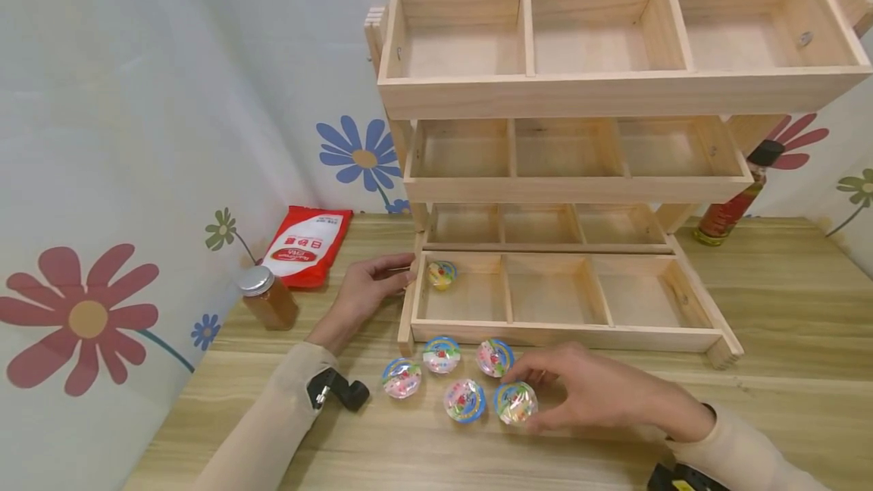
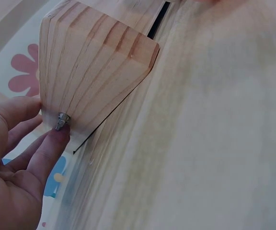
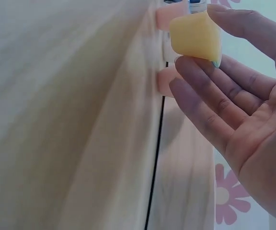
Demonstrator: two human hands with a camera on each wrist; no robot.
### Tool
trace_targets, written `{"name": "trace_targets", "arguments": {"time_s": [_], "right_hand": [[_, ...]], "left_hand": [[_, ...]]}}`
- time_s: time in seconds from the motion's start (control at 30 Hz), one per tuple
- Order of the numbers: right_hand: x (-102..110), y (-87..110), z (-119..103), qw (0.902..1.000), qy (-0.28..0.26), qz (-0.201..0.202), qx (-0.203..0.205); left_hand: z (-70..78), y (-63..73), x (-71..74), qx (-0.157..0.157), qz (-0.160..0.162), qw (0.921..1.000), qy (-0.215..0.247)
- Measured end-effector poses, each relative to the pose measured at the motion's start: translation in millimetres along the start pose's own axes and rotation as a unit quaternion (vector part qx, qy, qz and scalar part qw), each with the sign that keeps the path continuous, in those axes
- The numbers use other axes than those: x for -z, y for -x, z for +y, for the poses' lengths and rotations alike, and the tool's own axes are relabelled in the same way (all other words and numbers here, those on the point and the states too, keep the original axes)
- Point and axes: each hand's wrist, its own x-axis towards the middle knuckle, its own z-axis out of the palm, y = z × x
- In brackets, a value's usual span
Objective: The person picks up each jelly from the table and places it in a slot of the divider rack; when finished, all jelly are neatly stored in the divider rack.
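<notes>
My right hand (image 1: 589,389) pinches a jelly cup (image 1: 515,403) with a blue-rimmed printed lid between thumb and fingers. From the right wrist view, this jelly cup (image 3: 195,36) has a yellow body, and the right hand (image 3: 243,96) has its thumb on one side and fingertips on the other. Several more jelly cups (image 1: 465,401) with pink lids lie beside it in front of the wooden rack (image 1: 566,336). My left hand (image 1: 368,294) rests against the rack's left side. In the left wrist view, a fingertip of the left hand (image 2: 23,167) touches a metal bolt (image 2: 63,120) there.
The rack has stacked trays, each split into three compartments; one jelly cup (image 1: 442,274) sits in the lowest left compartment. Left of it are a red-and-white bag (image 1: 307,247) and a silver-lidded jar (image 1: 269,298). A dark-capped bottle (image 1: 736,195) stands behind right.
</notes>
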Motion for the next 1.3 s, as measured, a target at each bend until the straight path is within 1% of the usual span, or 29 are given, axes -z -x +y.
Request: {"name": "trace_targets", "arguments": {"time_s": [0.1, 0.23, 0.33, 0.47, 0.6, 0.77, 0.83, 1.03, 1.17, 1.3], "right_hand": [[2.9, -2.7, -1.3, 1.0000, -0.009, 0.002, 0.000], [7.5, -6.1, -4.6, 0.9995, -0.025, 0.004, -0.019], [11.6, -8.9, -6.9, 0.9989, -0.037, 0.017, -0.026], [15.3, -15.6, -8.3, 0.9982, -0.044, 0.041, -0.007], [17.5, -24.8, -8.7, 0.9973, -0.046, 0.057, 0.004], [21.4, -37.6, -9.9, 0.9956, -0.061, 0.071, -0.004], [23.3, -42.9, -10.8, 0.9946, -0.070, 0.077, -0.004], [28.3, -58.0, -12.2, 0.9925, -0.077, 0.095, -0.004], [29.2, -69.2, -14.0, 0.9895, -0.083, 0.117, -0.016], [29.5, -79.5, -14.7, 0.9878, -0.082, 0.126, -0.038]], "left_hand": [[0.6, 0.8, 0.6, -0.003, 0.003, 1.0000, 0.002], [1.3, 2.2, 0.6, -0.005, 0.004, 1.0000, 0.003], [1.3, 3.1, -0.1, -0.005, 0.001, 0.9999, 0.010], [0.6, 3.7, -0.3, -0.007, 0.002, 0.9999, 0.011], [0.4, 3.9, -1.1, -0.010, 0.007, 0.9998, 0.014], [-0.1, 2.8, -2.4, -0.009, 0.008, 0.9999, 0.011], [0.1, 2.5, -3.0, -0.006, 0.009, 0.9999, 0.009], [0.3, 1.0, -4.2, -0.011, 0.008, 0.9999, 0.010], [1.1, 1.2, -3.8, -0.012, 0.008, 0.9998, 0.012], [1.4, 1.7, -2.3, -0.007, 0.010, 0.9998, 0.013]]}}
